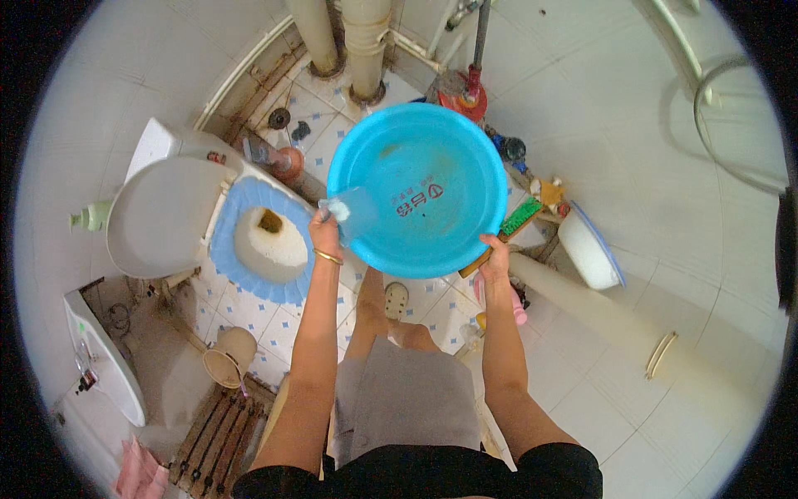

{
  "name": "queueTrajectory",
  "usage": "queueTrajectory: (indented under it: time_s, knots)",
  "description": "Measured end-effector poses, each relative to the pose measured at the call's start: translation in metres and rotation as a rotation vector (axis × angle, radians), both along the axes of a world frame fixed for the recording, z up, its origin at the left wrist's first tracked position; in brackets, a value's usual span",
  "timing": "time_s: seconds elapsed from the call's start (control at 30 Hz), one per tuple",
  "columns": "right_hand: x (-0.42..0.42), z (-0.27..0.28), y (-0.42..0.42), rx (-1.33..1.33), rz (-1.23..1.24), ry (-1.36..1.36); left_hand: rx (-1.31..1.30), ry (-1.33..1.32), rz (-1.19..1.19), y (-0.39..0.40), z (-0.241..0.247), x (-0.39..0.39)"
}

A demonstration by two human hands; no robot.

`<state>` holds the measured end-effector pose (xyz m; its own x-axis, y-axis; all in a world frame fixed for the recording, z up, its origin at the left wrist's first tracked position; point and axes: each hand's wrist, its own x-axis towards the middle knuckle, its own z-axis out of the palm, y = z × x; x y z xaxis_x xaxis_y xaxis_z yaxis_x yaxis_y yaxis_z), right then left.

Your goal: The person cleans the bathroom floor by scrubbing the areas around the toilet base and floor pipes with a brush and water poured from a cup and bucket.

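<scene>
A large blue plastic basin (430, 162) with dark printed writing and brownish stains inside hangs in front of me, above the tiled floor. My left hand (325, 236), with a bangle on its wrist, grips a clear plastic bag (358, 215) holding something white, against the basin's left rim. My right hand (494, 256) clasps the lower right rim, its thumb on top. A brush with green bristles (522, 216) and a wooden handle runs diagonally at that hand; whether the fingers also hold it, I cannot tell.
Left stands a toilet with a blue seat cover (227, 249), lid raised. A washbasin (106, 362) and a beige bucket (230, 358) are lower left. A plunger (288, 163), two pipes (368, 50), a red mop (464, 96) and a white enamel basin (586, 249) surround the floor.
</scene>
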<state>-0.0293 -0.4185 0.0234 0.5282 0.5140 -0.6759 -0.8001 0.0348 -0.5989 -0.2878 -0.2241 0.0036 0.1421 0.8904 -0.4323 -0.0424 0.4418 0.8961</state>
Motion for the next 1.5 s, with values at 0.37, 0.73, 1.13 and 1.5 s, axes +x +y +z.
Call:
queueTrajectory:
  time_s: [0.37,0.73,1.13,1.5]
  knots:
    - [0.128,0.046,0.154,-0.31,0.596,-0.532,-0.717,-0.104,-0.26,0.097,-0.012,0.057]
    - [0.136,0.181,0.379,-0.54,1.083,-1.879,-0.229,0.117,0.321,0.116,-0.001,0.106]
    - [0.198,0.157,0.35,-0.201,1.073,-1.969,-0.124,0.408,0.47,0.101,0.025,0.136]
    - [0.199,0.132,0.259,-0.176,0.894,-1.64,-0.177,0.16,0.467,0.096,0.013,0.137]
